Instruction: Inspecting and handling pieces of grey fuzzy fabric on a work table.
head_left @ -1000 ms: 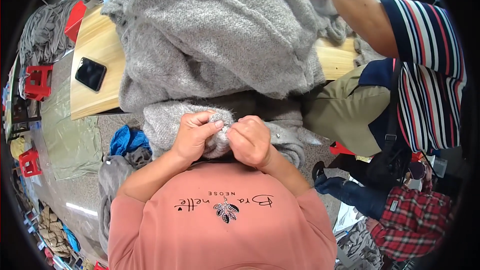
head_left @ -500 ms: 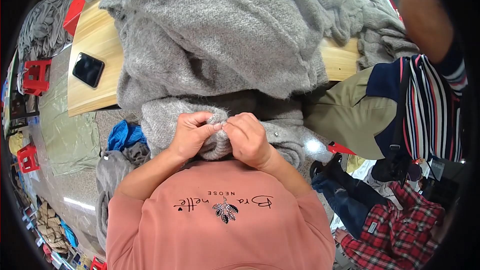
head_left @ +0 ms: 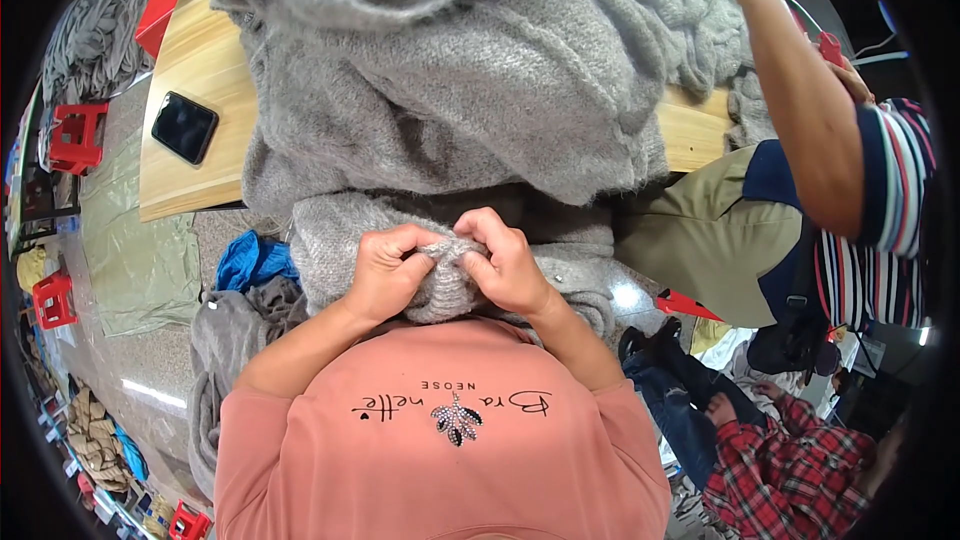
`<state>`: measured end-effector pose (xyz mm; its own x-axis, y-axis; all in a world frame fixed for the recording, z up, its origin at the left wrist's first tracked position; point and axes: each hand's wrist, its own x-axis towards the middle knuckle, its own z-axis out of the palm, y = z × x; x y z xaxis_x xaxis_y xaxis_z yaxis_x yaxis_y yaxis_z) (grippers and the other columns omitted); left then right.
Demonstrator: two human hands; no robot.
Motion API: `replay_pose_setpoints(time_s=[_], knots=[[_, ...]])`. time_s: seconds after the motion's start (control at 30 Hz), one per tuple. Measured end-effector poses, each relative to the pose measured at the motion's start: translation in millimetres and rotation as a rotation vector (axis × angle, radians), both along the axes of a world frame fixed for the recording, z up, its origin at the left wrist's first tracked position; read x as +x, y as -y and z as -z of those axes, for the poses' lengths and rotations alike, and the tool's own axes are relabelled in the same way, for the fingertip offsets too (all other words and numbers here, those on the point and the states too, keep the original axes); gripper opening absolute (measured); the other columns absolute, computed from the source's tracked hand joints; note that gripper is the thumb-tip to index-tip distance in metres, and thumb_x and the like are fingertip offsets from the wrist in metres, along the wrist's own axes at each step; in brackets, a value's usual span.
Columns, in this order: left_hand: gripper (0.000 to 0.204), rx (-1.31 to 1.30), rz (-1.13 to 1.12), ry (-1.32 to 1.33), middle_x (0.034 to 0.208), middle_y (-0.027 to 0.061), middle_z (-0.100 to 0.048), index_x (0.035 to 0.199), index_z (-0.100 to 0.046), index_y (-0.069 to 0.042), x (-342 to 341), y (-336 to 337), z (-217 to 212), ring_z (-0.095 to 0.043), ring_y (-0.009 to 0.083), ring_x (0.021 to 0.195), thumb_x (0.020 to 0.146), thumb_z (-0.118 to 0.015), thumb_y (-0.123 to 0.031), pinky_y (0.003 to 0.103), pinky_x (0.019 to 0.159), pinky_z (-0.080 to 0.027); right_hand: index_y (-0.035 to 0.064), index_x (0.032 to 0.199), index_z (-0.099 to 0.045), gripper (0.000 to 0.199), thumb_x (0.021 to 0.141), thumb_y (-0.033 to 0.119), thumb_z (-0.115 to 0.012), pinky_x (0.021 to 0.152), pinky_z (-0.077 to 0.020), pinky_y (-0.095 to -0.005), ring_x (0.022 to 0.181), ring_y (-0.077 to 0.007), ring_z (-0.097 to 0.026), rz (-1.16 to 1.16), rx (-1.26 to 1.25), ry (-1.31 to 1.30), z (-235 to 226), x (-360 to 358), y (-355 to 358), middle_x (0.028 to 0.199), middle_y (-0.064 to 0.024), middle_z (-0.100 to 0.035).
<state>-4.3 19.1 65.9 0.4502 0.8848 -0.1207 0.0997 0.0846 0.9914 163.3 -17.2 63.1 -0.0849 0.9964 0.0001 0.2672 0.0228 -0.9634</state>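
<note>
A grey knitted garment (head_left: pixel 335 245) lies bunched across my lap, against the table's front edge. My left hand (head_left: pixel 390 275) pinches its ribbed edge between thumb and fingers. Close beside it, my right hand (head_left: pixel 505 265) grips the same edge, thumb forward and knuckles raised. A short stretch of knit shows between the two thumbs, with the ribbing hanging below. Whether something small, such as a needle, is in the fingers I cannot tell. To the right of my right hand, a small shiny round fastener sits on the garment's band.
A large pile of grey knitwear (head_left: pixel 450 100) covers most of the wooden table (head_left: pixel 190 175). A black phone (head_left: pixel 185 128) lies at its left. A co-worker in a striped top (head_left: pixel 890 210) stands at the right, arm over the pile. Red stools (head_left: pixel 75 140) stand on the left.
My right hand has turned from a closed, knuckles-forward grip to a pinch with the thumb showing. The co-worker's arm has swung left over the pile, where a grey fold now rises at the top.
</note>
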Motion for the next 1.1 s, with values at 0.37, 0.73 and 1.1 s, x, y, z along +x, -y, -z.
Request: replay_pose_setpoints(time_s=[0.37,0.73,1.1], knots=[[0.027,0.687,0.022,-0.164,0.074,0.0112,-0.061,0.081,-0.059,0.0,0,-2,5,-0.06,0.0253,0.063,0.059,-0.052,0.014,0.031,0.056,-0.049,0.0011,0.066,-0.044,0.01,0.068,0.002,-0.054,0.047,-0.0387,-0.04,0.055,-0.0342,-0.05,0.085,0.147,0.223,5,-15,7,0.06,-0.0149,-0.046],[0.026,0.953,-0.078,-0.179,0.074,0.0143,-0.06,0.086,-0.056,0.003,0,6,5,-0.059,0.0258,0.06,0.063,-0.057,0.014,0.03,0.053,-0.048,0.0011,0.07,-0.051,0.011,0.059,-0.003,-0.053,0.045,-0.0406,-0.0364,0.05,-0.028,-0.05,0.251,0.457,0.308,9,-26,-3,0.058,-0.0115,-0.047],[0.005,0.341,0.086,-0.159,0.064,0.0065,-0.057,0.076,-0.061,0.0,3,-19,-15,-0.052,0.012,0.055,0.071,-0.063,-0.001,0.024,0.05,-0.04,-0.0025,0.086,-0.057,0.022,0.064,0.0,-0.059,0.071,-0.0451,-0.0347,0.073,-0.0258,-0.057,0.168,0.249,0.228,-9,19,4,0.084,-0.0164,-0.056]])
